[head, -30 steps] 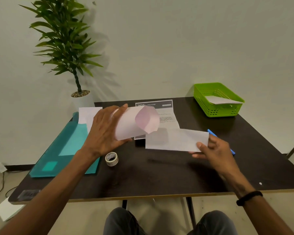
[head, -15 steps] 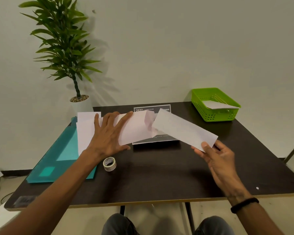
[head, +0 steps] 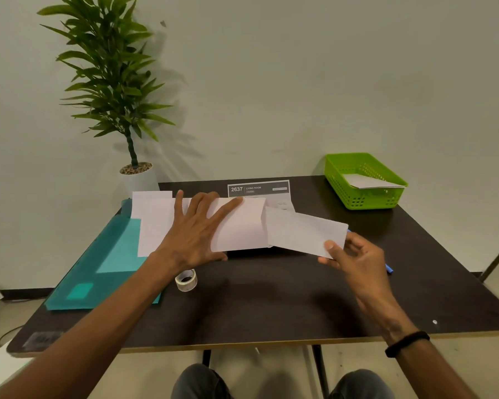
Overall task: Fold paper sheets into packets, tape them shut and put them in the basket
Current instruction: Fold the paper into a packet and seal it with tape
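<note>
— What are your hands doing?

— My right hand (head: 357, 254) is pinching the folded packet (head: 303, 230) by its near right corner; its long axis is running leftward. My left hand (head: 196, 234) is pressing flat on the paper sheet (head: 239, 226).

— And the basket (head: 363, 182)?

— Lying ahead and right, nearer my right hand.

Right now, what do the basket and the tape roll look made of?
Basket: bright green moulded plastic by the look, slightly glossy, with perforated grid walls. Tape roll: clear or translucent adhesive tape, shiny, on a pale core; the core's material cannot be told.
</note>
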`<state>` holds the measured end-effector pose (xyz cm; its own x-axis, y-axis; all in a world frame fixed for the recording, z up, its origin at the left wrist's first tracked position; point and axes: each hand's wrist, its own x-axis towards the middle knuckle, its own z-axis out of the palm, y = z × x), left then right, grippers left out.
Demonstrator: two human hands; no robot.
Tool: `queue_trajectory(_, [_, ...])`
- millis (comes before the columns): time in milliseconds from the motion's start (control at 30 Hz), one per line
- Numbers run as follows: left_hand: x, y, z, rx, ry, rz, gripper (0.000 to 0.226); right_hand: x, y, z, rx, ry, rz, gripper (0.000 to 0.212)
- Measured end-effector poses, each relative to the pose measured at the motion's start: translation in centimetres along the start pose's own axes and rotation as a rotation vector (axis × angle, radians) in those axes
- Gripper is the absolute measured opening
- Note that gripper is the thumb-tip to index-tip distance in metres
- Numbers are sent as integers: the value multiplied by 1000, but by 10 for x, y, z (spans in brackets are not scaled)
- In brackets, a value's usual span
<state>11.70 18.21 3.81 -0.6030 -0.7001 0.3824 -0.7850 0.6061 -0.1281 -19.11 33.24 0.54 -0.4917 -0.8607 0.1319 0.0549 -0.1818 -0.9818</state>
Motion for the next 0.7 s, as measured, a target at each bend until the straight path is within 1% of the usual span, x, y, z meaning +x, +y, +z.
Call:
queue_trajectory(67, [0, 5, 1, 13, -4, 11, 130, 0, -7, 7, -34, 26, -39, 32])
queue_trajectory(167, [1, 13, 2, 30, -9, 18, 131, 0, -14, 20, -17, 90, -70, 44])
queue_trajectory(233, [3, 18, 2, 23, 2, 24, 129, -2, -16, 30, -5, 131, -77, 44])
queue_trajectory(333, [6, 26, 2, 15, 30, 37, 129, -3, -18, 48, 11, 153, -57, 36])
queue_trajectory(400, [9, 30, 1, 12, 42, 43, 126, -2, -18, 59, 39, 143, -28, 27])
queue_trajectory(500, [12, 34, -2, -7, 45, 42, 121, -1, -20, 70, 16, 111, -8, 19])
queue_trajectory(633, [13, 38, -7, -7, 52, 46, 117, 1, -27, 72, -67, 31, -10, 8])
queue_trajectory(700, [13, 39, -8, -17, 63, 54, 115, 5, -30, 70, -145, -27, -14, 8])
